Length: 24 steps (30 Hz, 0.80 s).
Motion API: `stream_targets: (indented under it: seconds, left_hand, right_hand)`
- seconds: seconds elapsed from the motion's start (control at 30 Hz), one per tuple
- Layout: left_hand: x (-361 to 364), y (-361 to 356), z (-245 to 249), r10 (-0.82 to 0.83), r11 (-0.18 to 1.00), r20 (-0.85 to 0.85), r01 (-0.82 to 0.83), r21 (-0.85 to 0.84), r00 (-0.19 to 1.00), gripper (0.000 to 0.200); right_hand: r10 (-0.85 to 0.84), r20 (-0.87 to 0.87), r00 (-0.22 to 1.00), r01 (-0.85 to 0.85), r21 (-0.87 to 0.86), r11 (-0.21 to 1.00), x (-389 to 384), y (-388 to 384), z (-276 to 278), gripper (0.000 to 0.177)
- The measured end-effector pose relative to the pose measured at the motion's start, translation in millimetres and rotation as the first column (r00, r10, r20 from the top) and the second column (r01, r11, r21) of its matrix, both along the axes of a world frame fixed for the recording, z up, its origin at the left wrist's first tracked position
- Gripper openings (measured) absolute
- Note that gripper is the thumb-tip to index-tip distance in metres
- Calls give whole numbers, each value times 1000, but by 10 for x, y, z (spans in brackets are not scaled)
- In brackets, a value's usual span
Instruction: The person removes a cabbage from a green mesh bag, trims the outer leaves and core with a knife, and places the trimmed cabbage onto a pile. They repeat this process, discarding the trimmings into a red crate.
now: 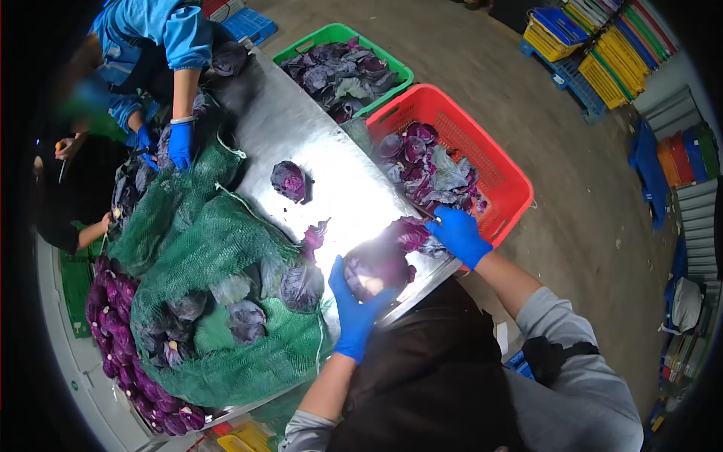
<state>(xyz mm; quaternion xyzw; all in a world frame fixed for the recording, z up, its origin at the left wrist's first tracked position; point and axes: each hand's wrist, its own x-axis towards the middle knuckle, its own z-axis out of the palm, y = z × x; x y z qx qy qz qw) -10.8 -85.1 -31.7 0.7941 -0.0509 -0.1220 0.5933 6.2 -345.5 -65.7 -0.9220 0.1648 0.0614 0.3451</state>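
My left hand, in a blue glove, grips a red cabbage from the near side, over the front corner of the metal table. The cabbage is blurred, with a pale patch facing me. My right hand, also gloved, is closed just right of it, by the rim of the red crate. A thin dark thing pokes out of that fist, too small to name. Loose purple leaves lie between the hands. Another red cabbage and a torn leaf rest on the metal.
A green mesh sack with cabbages covers the table's left side. Stripped cabbages are stacked beyond it. Leaves fill the green crate. A co-worker's gloved hand is at the sack; another person holds an orange-handled knife.
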Motion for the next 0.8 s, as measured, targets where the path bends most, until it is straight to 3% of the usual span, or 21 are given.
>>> stream_targets:
  seconds: [0.03,0.07,0.1,0.13,0.17,0.2,0.3,0.37,0.43,0.5,0.53,0.57,0.67,0.73,0.8]
  left_hand:
    - [66,-33,29,1,1000,0,-1,0,1000,116]
    - [124,-62,43,-30,1000,31,30,1,999,117]
    - [161,-91,70,-62,998,62,62,5,996,118]
    - [145,-179,235,33,993,-83,-42,-114,996,119]
    - [131,-196,140,27,993,-78,-36,-113,997,119]
    - [120,-193,-40,45,989,-25,-48,-142,999,119]
    - [240,-223,-47,80,988,-2,-80,-135,997,121]
    - [371,-190,-104,-65,978,164,31,205,984,121]
    - [483,-278,-54,-38,983,129,14,184,991,114]
    - [608,-340,-21,-109,994,-26,109,10,994,103]
    - [644,-393,136,-150,987,-68,145,-72,986,90]
    - [650,-402,167,-149,987,-66,145,-73,987,90]
    - [663,-408,173,-152,988,-44,150,-49,987,85]
    - [695,-411,133,-172,972,-210,132,-192,962,83]
    - [758,-424,131,-175,980,-156,156,-123,972,82]
  right_hand:
    - [-2,77,997,3,-3,1000,-29,53,207,44]
    - [4,221,975,-80,335,939,-8,167,452,59]
    - [2,223,975,-79,334,939,8,270,421,59]
    - [109,218,970,-191,401,896,22,366,370,60]
    - [213,225,951,-297,463,835,35,415,354,60]
    - [207,231,951,-294,462,836,37,423,365,60]
    - [194,140,971,-234,384,893,50,431,549,62]
    - [257,72,964,-260,38,965,48,428,738,64]
    - [300,51,953,-304,115,946,50,459,1024,64]
    - [346,27,938,-344,195,919,27,466,1032,64]
    - [353,69,933,-359,121,925,25,458,902,62]
    - [362,112,925,-369,48,928,34,445,800,61]
    - [399,130,908,-408,51,912,76,446,698,57]
    - [410,132,903,-419,54,906,113,462,665,55]
    - [451,179,874,-440,-101,893,159,468,636,52]
